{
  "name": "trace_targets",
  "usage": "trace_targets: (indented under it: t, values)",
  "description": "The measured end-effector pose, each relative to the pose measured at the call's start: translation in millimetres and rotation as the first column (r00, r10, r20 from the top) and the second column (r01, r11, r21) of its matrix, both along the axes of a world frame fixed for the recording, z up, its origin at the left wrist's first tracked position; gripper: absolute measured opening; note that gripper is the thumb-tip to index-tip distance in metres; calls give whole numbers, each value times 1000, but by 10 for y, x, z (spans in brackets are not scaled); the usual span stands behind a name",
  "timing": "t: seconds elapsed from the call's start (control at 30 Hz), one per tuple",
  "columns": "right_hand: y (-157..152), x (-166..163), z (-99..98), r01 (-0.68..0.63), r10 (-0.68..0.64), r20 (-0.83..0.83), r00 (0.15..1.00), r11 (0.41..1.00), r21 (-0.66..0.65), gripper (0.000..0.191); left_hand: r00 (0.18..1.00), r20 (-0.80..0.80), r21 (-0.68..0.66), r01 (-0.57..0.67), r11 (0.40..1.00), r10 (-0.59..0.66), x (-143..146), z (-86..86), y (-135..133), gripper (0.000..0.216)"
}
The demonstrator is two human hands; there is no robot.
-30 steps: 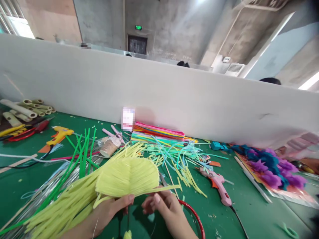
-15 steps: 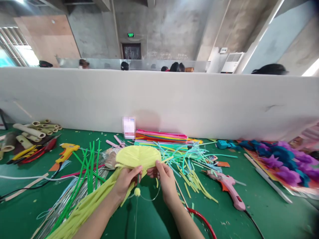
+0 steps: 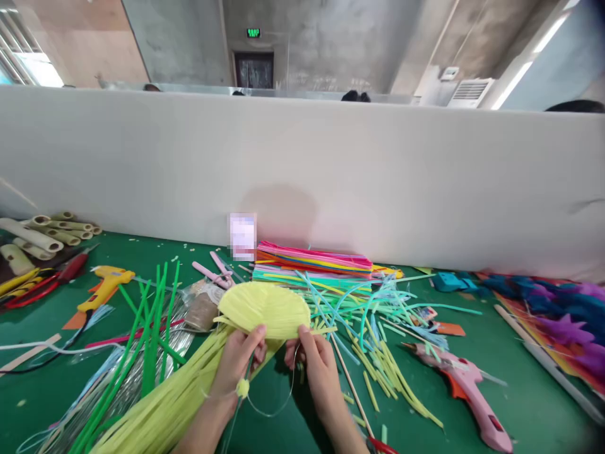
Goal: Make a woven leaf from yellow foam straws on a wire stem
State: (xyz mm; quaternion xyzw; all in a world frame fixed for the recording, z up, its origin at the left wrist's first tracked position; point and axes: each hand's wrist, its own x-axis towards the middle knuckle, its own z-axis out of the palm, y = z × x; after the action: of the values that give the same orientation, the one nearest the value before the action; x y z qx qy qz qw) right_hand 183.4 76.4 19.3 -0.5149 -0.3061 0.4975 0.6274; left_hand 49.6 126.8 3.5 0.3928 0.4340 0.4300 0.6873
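Observation:
A pale yellow petal-shaped piece (image 3: pixel 265 309), built of fuzzy chenille stems laid side by side, is held up in front of me. My left hand (image 3: pixel 241 362) is closed on its lower edge, fingers pinched. A thin wire or thread with a small yellow ball (image 3: pixel 242 388) hangs by that hand. My right hand (image 3: pixel 314 362) pinches the lower right edge, with a thin clear loop (image 3: pixel 269 414) curving down between the hands. Under my left forearm lies a long bundle of yellow chenille stems (image 3: pixel 174 384).
Bundled coloured chenille stems (image 3: pixel 314 258) lie behind my hands, with cut pieces (image 3: pixel 387 366) to the right. A pink glue gun (image 3: pixel 467 391) rests at right, a yellow glue gun (image 3: pixel 106 284) at left. Bamboo pieces (image 3: pixel 33 236) and a white partition (image 3: pixel 189 164) stand beyond.
The view has tilted downward. The yellow piece now faces me more fully, still in both hands. The small yellow ball has swung left, against my left wrist.

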Motion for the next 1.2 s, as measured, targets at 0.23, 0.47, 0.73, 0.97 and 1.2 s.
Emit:
trace_targets:
  t: [0.23,0.47,0.73,0.97,1.2]
  values:
    - [-61,-10,-59,18,-23,-52,998,996,-90,57,996,91,-68,21,997,-14,8,-118,31,50]
    - [-120,4,-217,0,-8,-105,994,997,-76,50,993,81,-139,96,986,-85,3,-79,-16,43]
    - [-82,14,-174,67,-77,-211,975,996,-55,35,983,177,-131,74,989,-50,-23,-133,-3,40]
    - [-94,27,-145,91,-102,-291,951,995,-51,30,974,225,-124,67,990,-38,-26,-168,-26,37]
    - [-124,43,-139,40,-52,-307,950,998,-45,30,993,108,-114,67,991,-55,-11,-52,-58,34]
